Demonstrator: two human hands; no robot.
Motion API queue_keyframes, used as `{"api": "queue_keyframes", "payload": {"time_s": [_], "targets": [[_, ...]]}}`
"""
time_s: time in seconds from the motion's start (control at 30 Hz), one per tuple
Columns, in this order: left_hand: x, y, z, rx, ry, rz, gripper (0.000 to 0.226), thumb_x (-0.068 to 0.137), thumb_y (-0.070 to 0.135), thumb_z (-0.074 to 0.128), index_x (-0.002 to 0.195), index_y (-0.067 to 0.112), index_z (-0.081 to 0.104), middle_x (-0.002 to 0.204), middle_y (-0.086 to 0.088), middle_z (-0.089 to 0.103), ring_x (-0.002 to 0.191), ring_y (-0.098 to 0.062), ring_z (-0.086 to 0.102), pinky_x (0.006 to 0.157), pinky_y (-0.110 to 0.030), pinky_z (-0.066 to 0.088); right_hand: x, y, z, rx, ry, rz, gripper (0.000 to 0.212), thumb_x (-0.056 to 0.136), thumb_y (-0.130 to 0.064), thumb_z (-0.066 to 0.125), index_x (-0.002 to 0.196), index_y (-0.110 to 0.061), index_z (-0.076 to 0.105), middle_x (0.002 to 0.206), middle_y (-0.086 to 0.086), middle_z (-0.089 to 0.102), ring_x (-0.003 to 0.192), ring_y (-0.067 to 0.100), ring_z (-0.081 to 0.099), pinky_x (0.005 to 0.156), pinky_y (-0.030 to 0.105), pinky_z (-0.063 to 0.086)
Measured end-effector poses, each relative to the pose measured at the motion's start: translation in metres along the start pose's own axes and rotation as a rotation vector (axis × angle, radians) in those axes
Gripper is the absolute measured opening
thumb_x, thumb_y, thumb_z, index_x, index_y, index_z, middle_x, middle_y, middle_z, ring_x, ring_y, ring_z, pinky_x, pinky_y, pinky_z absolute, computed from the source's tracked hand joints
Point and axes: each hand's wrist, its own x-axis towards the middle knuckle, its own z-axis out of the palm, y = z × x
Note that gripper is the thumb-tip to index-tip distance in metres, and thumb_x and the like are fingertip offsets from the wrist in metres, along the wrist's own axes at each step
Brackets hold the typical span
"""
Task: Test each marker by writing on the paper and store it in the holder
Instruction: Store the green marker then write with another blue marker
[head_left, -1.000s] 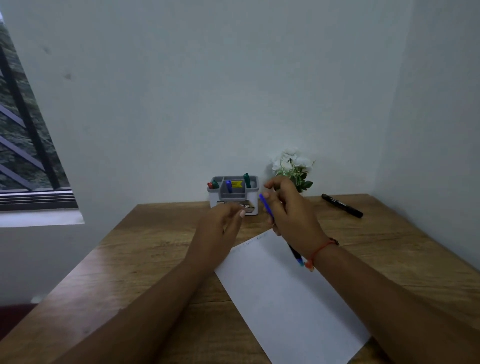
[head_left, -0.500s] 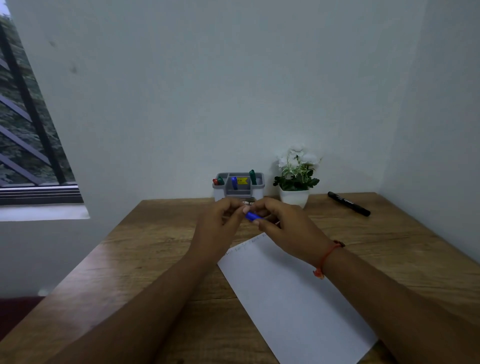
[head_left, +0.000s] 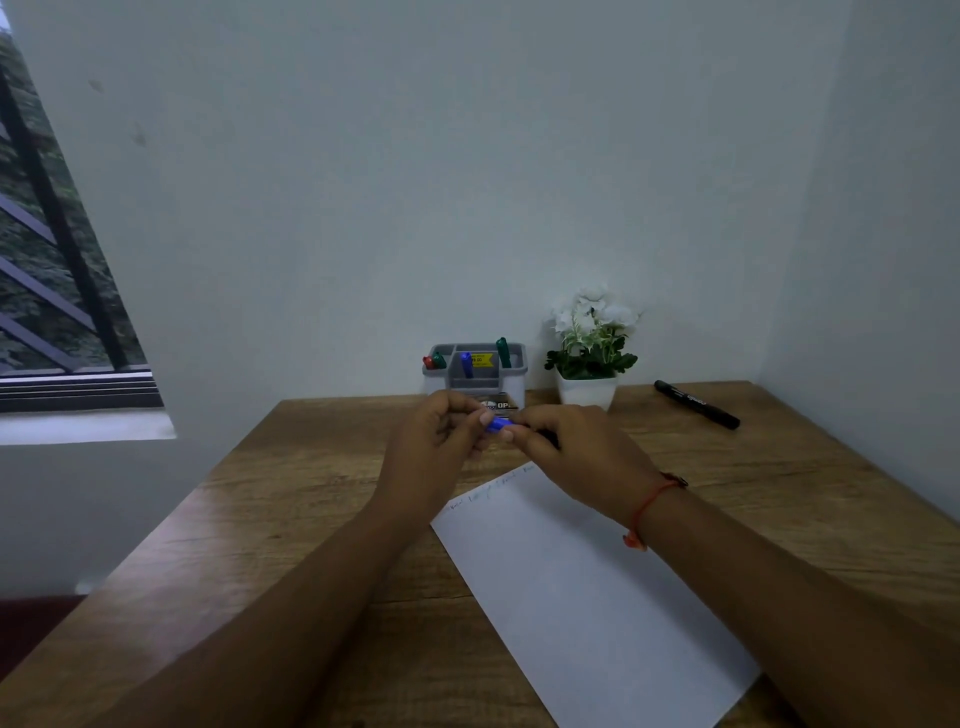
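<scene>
Counting on my feed: one blue marker (head_left: 497, 425), held above the far edge of the single paper (head_left: 571, 597), left hand (head_left: 436, 441) fingers pinching its blue end, right hand (head_left: 576, 452) fingers curled round the barrel. Four stored markers (head_left: 467, 364) stand in the one holder (head_left: 519, 358) behind; one black marker (head_left: 696, 404) lies on the worktop (head_left: 311, 493) right of one potted plant (head_left: 589, 343).

Remote feed, wearer's body as I see it | both forearms bare up to the frame's edge | left hand (head_left: 431, 441) and right hand (head_left: 582, 457): short trimmed fingernails | right wrist: thin red-orange thread bracelet (head_left: 655, 499), small dark bead (head_left: 678, 479) on top, frayed orange knot (head_left: 635, 541) hanging underneath
</scene>
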Motion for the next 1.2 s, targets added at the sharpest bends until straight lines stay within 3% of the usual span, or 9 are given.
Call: {"api": "queue_keyframes", "payload": {"time_s": [0.1,0.2,0.3,0.37,0.5,0.6,0.83,0.97,1.2], "targets": [[0.000,0.002,0.001,0.005,-0.006,0.001,0.006,0.092,0.019,0.062,0.089,0.024,0.064,0.080,0.006,0.072,0.071,-0.010,0.069,0.063,-0.019,0.055,0.001,0.001,-0.003,0.023,-0.074,0.041,0.027,0.101,-0.041,0.056,0.093,-0.025,0.076,0.061,-0.008,0.054,0.058,0.005,0.053,0.053,0.023,0.036],[0.000,0.002,0.001,0.026,0.054,-0.026,0.004,0.092,0.022,0.061,0.089,0.026,0.061,0.080,0.011,0.071,0.074,-0.005,0.068,0.063,-0.017,0.054,0.000,0.002,-0.008,0.056,-0.130,0.086,0.010,0.104,-0.035,0.052,0.104,-0.039,0.061,0.074,-0.011,0.064,0.062,-0.005,0.057,0.056,0.016,0.035],[0.002,0.000,-0.003,0.072,0.146,-0.068,0.008,0.089,0.026,0.065,0.090,0.021,0.060,0.087,0.001,0.071,0.084,-0.015,0.068,0.072,-0.034,0.058,-0.003,0.011,-0.016,0.150,-0.127,0.156,0.008,0.105,-0.024,0.049,0.108,-0.032,0.049,0.080,-0.009,0.069,0.076,0.004,0.064,0.068,0.023,0.050],[0.003,-0.002,-0.006,0.131,0.172,-0.094,0.010,0.089,0.024,0.066,0.089,0.018,0.058,0.088,-0.003,0.070,0.084,-0.018,0.067,0.072,-0.036,0.057,-0.004,0.016,-0.021,0.241,-0.078,0.221,0.015,0.106,-0.016,0.047,0.100,-0.028,0.054,0.077,-0.007,0.067,0.076,0.011,0.064,0.065,0.022,0.052],[0.004,-0.008,-0.008,0.295,0.105,-0.108,0.010,0.086,0.017,0.069,0.088,0.018,0.060,0.086,0.006,0.065,0.075,-0.008,0.059,0.061,-0.020,0.048,0.000,0.024,-0.022,0.781,0.004,0.560,0.028,0.106,-0.006,0.041,0.102,-0.015,0.067,0.086,0.006,0.073,0.073,0.012,0.070,0.057,0.021,0.056],[0.003,-0.011,-0.007,0.370,-0.027,-0.074,0.018,0.084,0.008,0.069,0.096,0.020,0.064,0.090,0.007,0.064,0.081,-0.007,0.058,0.065,-0.009,0.046,0.002,0.032,-0.021,0.988,0.058,0.641,0.010,0.102,-0.007,0.057,0.102,-0.007,0.066,0.087,0.010,0.077,0.072,0.011,0.075,0.060,0.021,0.061],[0.005,-0.019,-0.008,0.607,-0.204,-0.050,0.022,0.084,0.012,0.070,0.106,0.016,0.071,0.099,0.004,0.066,0.086,-0.005,0.057,0.073,-0.010,0.043,0.005,0.043,-0.010,0.677,0.151,0.582,0.031,0.099,-0.038,0.061,0.091,-0.011,0.075,0.066,-0.005,0.070,0.054,-0.001,0.063,0.050,0.016,0.052],[0.006,-0.022,-0.007,0.640,-0.235,-0.081,0.021,0.085,0.013,0.070,0.105,0.016,0.072,0.103,0.002,0.068,0.091,-0.008,0.057,0.075,-0.013,0.043,0.000,0.049,-0.005,0.538,0.160,0.535,0.031,0.095,-0.029,0.070,0.089,0.001,0.075,0.078,0.009,0.076,0.060,0.001,0.069,0.051,0.016,0.053],[0.008,-0.024,-0.007,0.667,-0.223,-0.093,0.022,0.085,0.015,0.071,0.106,0.015,0.072,0.104,0.000,0.069,0.087,-0.005,0.053,0.066,-0.005,0.035,0.001,0.056,0.004,0.493,0.125,0.526,0.016,0.094,-0.022,0.070,0.085,-0.010,0.073,0.074,0.005,0.076,0.061,0.003,0.070,0.052,0.016,0.054]]}}
